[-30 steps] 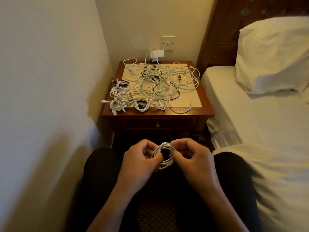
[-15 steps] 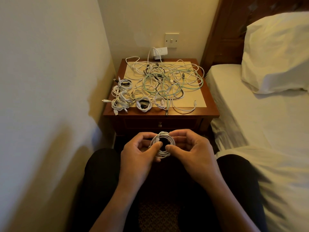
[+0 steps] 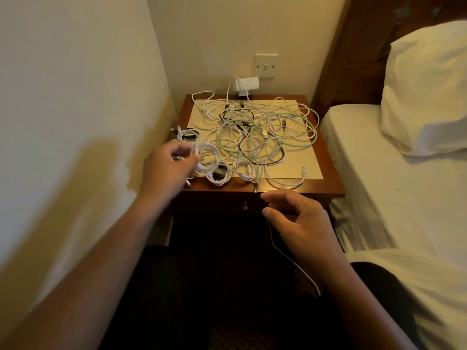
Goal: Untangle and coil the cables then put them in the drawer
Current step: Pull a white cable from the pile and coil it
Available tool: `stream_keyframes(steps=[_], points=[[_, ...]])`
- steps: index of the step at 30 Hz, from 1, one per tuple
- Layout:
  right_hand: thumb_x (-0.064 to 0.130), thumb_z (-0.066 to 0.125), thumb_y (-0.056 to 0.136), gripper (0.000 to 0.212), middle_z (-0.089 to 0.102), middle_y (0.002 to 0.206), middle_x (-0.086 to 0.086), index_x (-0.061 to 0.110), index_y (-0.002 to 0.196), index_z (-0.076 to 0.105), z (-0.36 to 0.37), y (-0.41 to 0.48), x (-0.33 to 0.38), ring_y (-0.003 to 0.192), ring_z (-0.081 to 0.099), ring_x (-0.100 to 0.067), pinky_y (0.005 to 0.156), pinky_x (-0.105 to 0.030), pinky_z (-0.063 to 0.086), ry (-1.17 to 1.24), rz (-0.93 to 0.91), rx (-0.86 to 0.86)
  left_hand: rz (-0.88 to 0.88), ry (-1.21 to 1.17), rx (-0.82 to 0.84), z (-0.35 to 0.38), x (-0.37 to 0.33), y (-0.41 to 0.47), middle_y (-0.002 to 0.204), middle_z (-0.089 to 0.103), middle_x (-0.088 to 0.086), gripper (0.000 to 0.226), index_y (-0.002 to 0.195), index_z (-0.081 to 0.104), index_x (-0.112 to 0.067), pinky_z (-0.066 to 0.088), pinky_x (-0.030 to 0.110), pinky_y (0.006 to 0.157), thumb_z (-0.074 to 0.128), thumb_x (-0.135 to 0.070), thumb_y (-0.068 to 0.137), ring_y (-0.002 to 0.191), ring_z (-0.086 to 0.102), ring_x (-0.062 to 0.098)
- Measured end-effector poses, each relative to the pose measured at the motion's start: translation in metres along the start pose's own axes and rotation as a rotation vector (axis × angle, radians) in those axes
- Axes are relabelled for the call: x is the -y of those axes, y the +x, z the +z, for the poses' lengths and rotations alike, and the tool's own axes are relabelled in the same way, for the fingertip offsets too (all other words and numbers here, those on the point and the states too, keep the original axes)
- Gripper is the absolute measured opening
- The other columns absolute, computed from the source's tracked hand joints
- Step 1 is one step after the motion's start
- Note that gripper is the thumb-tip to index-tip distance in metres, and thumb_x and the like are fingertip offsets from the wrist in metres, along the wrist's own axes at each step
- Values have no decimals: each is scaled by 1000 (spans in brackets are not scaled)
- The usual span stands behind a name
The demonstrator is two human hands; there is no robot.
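Observation:
My left hand (image 3: 168, 168) grips a coiled white cable (image 3: 207, 157) just above the front left corner of the wooden nightstand (image 3: 328, 190). Small finished coils (image 3: 219, 176) lie beneath and beside it. A big tangle of white, mint-green and black cables (image 3: 265, 132) covers the cream mat on top. My right hand (image 3: 300, 219) hovers in front of the shut drawer (image 3: 222, 207), right of its knob (image 3: 244, 205), fingers loosely curled and holding nothing. A loose white cable (image 3: 298, 267) trails down from under that hand across my lap.
A white charger (image 3: 247, 84) sits plugged in at the back wall under a light switch (image 3: 265, 65). The wall stands close on the left. A bed (image 3: 394, 188) with a pillow (image 3: 427, 92) borders the nightstand on the right. My dark-clad knees fill the foreground.
Both hands held the white coil over my lap; now the left hand alone has carried it up and forward over the nightstand's left front, and the right hand has let go.

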State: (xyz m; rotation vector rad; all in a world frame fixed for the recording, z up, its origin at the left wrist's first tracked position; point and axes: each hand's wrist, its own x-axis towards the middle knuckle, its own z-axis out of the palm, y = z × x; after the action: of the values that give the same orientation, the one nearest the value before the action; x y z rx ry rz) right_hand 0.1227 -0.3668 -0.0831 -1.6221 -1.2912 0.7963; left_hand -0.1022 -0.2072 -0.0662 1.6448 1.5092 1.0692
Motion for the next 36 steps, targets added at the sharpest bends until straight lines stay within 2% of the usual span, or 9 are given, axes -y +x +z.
stream_keyframes(steps=[3,7,11,14,19,23,27,32,36], points=[[20,72,95,23,73,104,12,38,109,74,-5,21,-6,100,69,-3,84,-25,57,5,2,-17,-48,75,-31,3,6,70,83,76,-3,13,80,71,-31,64,41,76,79,-23,85,63,74,14],[19,71,96,20,74,100,15,37,105,74,-14,45,-10,94,69,1,76,-16,55,-8,-20,-53,-144,189,-7,14,21,135,81,76,4,11,92,74,-19,64,45,80,80,-18,82,60,75,19],[24,70,96,18,71,103,20,36,109,73,-21,70,-18,96,63,10,70,-7,45,-112,-23,-88,-128,425,39,27,38,154,84,76,6,2,86,76,-18,62,41,83,77,-19,85,79,74,22],[24,69,96,19,70,108,22,35,111,73,-22,90,-24,98,62,10,72,-7,41,-209,-25,-65,-82,542,35,30,42,158,95,77,7,10,91,80,-16,57,36,82,75,-24,88,92,70,25],[31,65,99,17,70,109,17,29,114,73,-19,126,-18,98,63,2,75,-15,45,-301,-31,-42,-22,621,44,25,40,161,104,74,7,33,102,77,-15,45,33,74,76,-45,88,87,60,21],[45,65,98,32,69,112,7,22,120,70,-9,153,-12,101,65,-13,81,-31,52,-441,8,119,61,664,-5,16,34,154,111,71,9,41,110,72,-14,41,34,71,71,-49,90,92,60,25],[37,65,100,25,74,95,4,16,104,77,-2,165,-10,88,68,-16,86,-45,58,-487,23,226,190,655,-33,12,14,136,121,61,11,39,122,67,-14,40,34,76,69,-39,93,104,60,27],[21,71,98,15,77,82,-1,12,109,75,4,166,-9,65,75,-12,64,-25,62,-419,22,241,330,527,108,27,0,103,113,61,1,27,118,67,-23,43,31,78,70,-30,92,100,61,21],[18,74,95,18,77,81,-4,14,112,71,8,165,-7,66,75,-15,73,-39,64,-409,-27,166,485,439,263,53,-10,64,108,63,-4,26,114,67,-23,39,16,71,73,-21,89,90,59,11]])
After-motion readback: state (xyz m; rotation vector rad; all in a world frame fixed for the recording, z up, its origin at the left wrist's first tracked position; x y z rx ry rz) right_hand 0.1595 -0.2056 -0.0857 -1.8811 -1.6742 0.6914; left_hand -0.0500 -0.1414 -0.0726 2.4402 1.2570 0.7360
